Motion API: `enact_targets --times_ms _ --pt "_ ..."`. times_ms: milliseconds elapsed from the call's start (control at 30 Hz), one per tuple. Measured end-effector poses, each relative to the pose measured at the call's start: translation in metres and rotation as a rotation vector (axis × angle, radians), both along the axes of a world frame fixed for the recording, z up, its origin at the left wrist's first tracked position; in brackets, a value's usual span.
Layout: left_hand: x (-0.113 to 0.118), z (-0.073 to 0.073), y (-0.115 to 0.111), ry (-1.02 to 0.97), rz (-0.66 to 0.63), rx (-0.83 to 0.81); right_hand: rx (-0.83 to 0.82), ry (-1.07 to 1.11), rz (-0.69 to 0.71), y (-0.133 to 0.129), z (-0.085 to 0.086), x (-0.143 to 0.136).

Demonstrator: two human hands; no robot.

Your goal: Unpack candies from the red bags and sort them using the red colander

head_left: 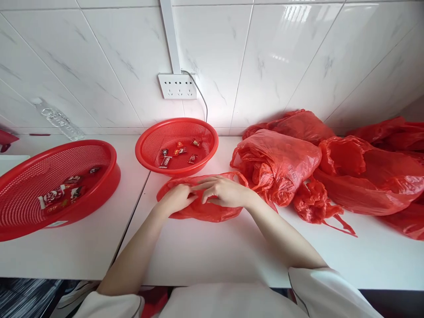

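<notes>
A red plastic bag [212,214] lies low on the white table directly in front of me, with both hands over it. My left hand [175,196] is at the bag's left side, its fingers bent and closed on the thin plastic. My right hand [227,191] reaches across the top from the right. Its fingers are apart and stretched toward the left hand, resting on the bag. What the bag contains is hidden. Just behind it stands a round red plastic basket [142,148] holding several small wrapped sweets [179,151].
At the left, a larger red basket [109,176] holds several wrapped snacks [54,196]. Several full red bags [281,163] crowd the right side. A clear bottle [59,119] leans by the tiled wall, below and left of a socket strip [178,86] with a cable.
</notes>
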State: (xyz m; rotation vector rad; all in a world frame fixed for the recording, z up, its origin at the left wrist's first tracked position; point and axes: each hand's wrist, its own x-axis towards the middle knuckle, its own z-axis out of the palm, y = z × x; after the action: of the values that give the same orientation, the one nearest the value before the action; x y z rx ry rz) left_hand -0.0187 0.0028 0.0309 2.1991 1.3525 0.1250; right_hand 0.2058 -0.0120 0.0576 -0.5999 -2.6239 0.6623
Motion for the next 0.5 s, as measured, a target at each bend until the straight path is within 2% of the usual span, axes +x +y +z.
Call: enact_targets --times_ms 100,267,367,500 --pt "-0.005 -0.006 -0.003 -0.066 -0.092 -0.001 -0.049 -0.146 -0.053 0.013 -0.021 0.004" --pt "-0.027 -0.02 -0.003 -0.15 -0.119 -0.186 -0.233 -0.441 -0.242 0.03 -0.052 0.02" --pt "-0.036 -0.025 -0.002 -0.191 -0.098 -0.265 -0.285 -0.468 -0.275 0.036 -0.058 0.032" --pt "-0.034 -0.018 0.0 -0.386 0.033 -0.288 -0.31 -0.404 -0.3 0.036 -0.052 0.044"
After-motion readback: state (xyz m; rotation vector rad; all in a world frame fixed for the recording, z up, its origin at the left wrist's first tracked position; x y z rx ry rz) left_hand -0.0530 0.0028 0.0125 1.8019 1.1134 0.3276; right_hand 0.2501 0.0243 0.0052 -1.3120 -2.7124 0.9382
